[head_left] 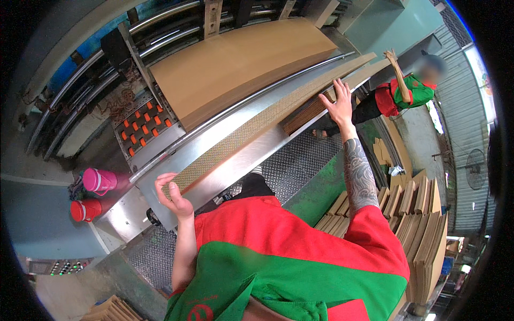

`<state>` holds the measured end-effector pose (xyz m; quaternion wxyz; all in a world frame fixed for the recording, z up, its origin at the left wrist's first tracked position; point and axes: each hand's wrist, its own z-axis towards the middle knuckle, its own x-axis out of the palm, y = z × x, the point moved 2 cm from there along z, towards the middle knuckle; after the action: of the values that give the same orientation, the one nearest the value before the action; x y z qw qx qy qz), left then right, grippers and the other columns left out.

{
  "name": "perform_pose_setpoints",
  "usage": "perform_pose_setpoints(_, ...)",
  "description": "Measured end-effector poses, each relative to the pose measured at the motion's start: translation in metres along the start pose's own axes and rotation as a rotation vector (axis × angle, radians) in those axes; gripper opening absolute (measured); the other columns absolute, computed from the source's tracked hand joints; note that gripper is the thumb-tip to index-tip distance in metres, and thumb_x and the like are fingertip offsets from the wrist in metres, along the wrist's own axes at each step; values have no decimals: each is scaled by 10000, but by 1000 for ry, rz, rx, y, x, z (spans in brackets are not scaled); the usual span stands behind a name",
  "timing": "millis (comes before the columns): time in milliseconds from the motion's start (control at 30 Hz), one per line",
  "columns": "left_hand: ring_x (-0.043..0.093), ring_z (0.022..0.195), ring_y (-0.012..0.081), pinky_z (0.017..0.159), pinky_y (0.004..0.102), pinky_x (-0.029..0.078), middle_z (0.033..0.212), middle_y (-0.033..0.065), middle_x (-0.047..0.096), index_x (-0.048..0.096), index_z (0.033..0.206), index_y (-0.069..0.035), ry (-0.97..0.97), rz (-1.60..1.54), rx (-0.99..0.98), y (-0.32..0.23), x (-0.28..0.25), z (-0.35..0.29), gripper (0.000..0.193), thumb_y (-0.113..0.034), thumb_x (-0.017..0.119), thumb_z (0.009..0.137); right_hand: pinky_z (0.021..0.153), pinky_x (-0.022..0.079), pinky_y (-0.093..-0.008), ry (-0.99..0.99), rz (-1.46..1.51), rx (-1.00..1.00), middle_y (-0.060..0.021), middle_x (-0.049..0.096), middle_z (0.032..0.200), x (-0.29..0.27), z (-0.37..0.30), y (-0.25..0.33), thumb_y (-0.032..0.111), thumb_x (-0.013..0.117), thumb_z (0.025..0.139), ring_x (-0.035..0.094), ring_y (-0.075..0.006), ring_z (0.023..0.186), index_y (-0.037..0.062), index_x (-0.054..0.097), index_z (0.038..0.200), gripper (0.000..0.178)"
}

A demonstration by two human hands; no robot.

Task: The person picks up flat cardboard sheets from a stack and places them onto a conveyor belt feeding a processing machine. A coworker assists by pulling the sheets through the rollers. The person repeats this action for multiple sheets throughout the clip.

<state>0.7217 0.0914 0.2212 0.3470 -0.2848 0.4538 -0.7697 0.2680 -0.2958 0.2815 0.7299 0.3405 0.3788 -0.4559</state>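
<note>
A long stack of corrugated cardboard sheets point(257, 125) lies slantwise along the metal table point(243, 170), its fluted edges facing up. My left hand point(174, 197) is curled round the near left end of this stack, with the thumb on the front side. Toward the far right end, my right hand point(339, 105) rests against the stack, fingers spread and stretched out. Just below it, a shorter pile of brown cardboard point(304, 119) is partly hidden by the hand and the long stack. Behind a metal bar lies a broad pile of flat cardboard sheets point(241, 61) on the machine.
Orange rollers point(143, 127) sit left of the broad pile. A pink bucket point(99, 181) and a red bucket point(82, 211) stand at the table's left end. Bundled cardboard point(420, 235) stands to my right. A co-worker point(409, 92) stands at the far end, one hand raised by the cardboard.
</note>
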Motion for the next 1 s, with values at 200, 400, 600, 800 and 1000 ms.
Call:
perform_pose_setpoints(200,612,1013,266,941,417,488,1047,162,627,560,1024,4,-2,45,-4,1,-1,-1,228,-222,536,1011,1276,369,-490,-73,-28,20,-152,527,1646,-14,-29,-12,491,814,934,374,-403,1580,43,599,1517,766)
perform_pose_setpoints(400,603,1037,272,972,428,479,1070,162,617,550,1050,-2,9,38,2,2,-3,-4,239,-239,540,1022,1286,357,-491,-68,24,23,-153,530,1640,-27,-54,-32,487,834,917,365,-396,1588,66,614,1513,762)
perform_pose_setpoints(600,588,1103,273,1027,440,458,1117,161,602,549,1060,-7,15,52,0,8,-7,-5,212,-217,526,1039,1323,308,-492,76,6,-2,-160,372,1741,-37,-52,-42,524,854,876,297,-392,1622,82,475,1620,945)
perform_pose_setpoints(800,588,1121,269,1034,430,448,1127,160,607,557,1073,-9,15,46,18,10,-8,-3,205,-209,529,1037,1322,308,-480,161,-45,-4,-174,365,1748,-38,-48,-42,563,838,882,287,-386,1630,54,438,1647,1003)
perform_pose_setpoints(1000,605,1072,267,996,424,465,1123,170,613,559,1069,-9,21,77,-2,5,-10,-5,226,-230,541,1025,1319,309,-478,92,-50,-23,-185,364,1746,-25,-32,-32,592,823,888,287,-382,1632,27,419,1653,1033)
